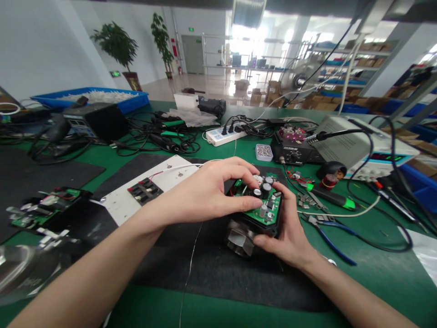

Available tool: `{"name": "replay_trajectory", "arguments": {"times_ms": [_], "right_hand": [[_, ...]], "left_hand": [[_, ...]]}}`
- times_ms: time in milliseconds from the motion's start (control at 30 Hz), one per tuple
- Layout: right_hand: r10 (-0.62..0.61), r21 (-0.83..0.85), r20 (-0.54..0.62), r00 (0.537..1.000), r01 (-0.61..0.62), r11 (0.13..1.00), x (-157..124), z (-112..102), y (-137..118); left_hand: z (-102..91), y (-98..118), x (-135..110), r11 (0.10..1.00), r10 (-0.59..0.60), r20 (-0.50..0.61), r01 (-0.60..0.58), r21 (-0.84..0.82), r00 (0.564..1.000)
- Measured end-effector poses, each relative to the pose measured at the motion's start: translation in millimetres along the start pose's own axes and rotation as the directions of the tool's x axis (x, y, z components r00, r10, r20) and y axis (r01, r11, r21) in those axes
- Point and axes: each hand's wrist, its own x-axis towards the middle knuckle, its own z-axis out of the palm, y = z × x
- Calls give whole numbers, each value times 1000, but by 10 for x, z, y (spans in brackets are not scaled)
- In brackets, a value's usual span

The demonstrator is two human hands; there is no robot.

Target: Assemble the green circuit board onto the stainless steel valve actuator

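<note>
Two bare hands meet just right of the middle of the tabletop (153, 305), nearer its front edge than its back. Along the left edge lies a second circuit board (56, 205), with a shiny metal part (23, 269) at the front left corner. Next comes a white plate (119, 207), partly under the left forearm. The left hand (218, 189) is narrow, thumb and forefinger closed about a small round can (257, 193) on the green circuit board (251, 216); sideways pressure there might bend the can's legs. The right hand (290, 228) cups the right side of the board's black case (252, 222), thumb by the metal nut (241, 239) beneath; should that hold loosen, the case could tip. A thin wire (193, 250) runs towards the front edge and might snag on a forearm. Pliers (336, 248) lie towards the right edge.
</note>
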Motion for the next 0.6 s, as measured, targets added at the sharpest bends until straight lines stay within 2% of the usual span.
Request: {"name": "replay_trajectory", "arguments": {"times_ms": [300,600], "right_hand": [[116,-62,-51,992,-120,991,-35,19,-2],[123,-91,-66,990,-128,987,-42,15,-5]], "left_hand": [[54,25,8,1000,-12,-17,12,-24,1000],[88,75,15,990,-84,-30,80,-118,996]]}}
